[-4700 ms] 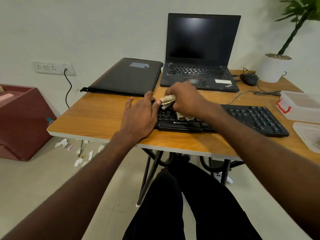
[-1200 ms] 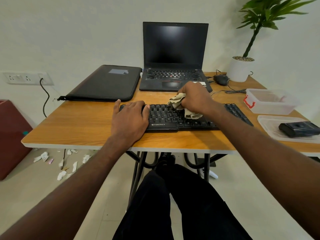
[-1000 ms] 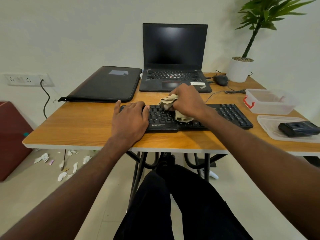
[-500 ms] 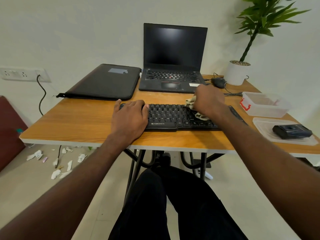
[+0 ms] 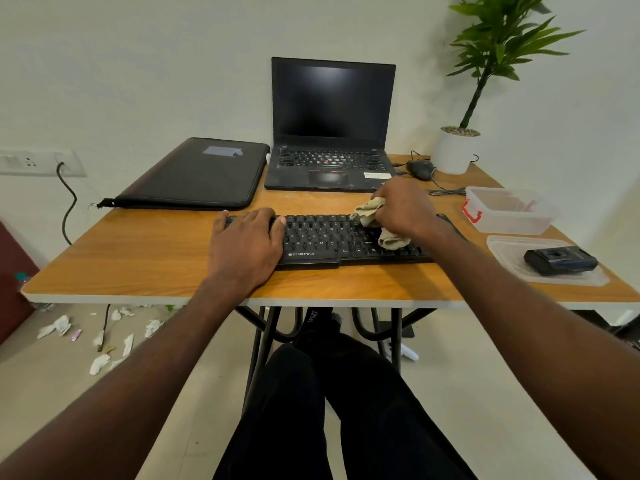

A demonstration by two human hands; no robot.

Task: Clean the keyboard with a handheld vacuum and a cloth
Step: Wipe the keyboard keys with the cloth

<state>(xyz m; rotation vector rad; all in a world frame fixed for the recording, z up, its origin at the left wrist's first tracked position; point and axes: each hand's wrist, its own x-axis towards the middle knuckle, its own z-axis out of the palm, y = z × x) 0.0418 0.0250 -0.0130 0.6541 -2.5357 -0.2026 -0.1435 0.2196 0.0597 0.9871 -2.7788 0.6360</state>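
Note:
A black keyboard (image 5: 325, 237) lies across the middle of the wooden table (image 5: 145, 265). My left hand (image 5: 246, 247) rests flat on the keyboard's left end, fingers straight. My right hand (image 5: 403, 211) grips a crumpled beige cloth (image 5: 369, 211) and presses it on the keys at the right half of the keyboard. Part of the cloth sticks out below the hand. A small black device, possibly the handheld vacuum (image 5: 559, 259), lies on a clear lid (image 5: 512, 265) at the right edge.
An open black laptop (image 5: 329, 133) and a black sleeve (image 5: 197, 174) stand behind the keyboard. A mouse (image 5: 420, 168), a potted plant (image 5: 455, 150) and a clear box (image 5: 507, 209) occupy the right side. Paper scraps (image 5: 100, 334) litter the floor at left.
My right hand has wiped the cloth back and forth along the keys and is now on the right half. The left hand has stayed on the left end.

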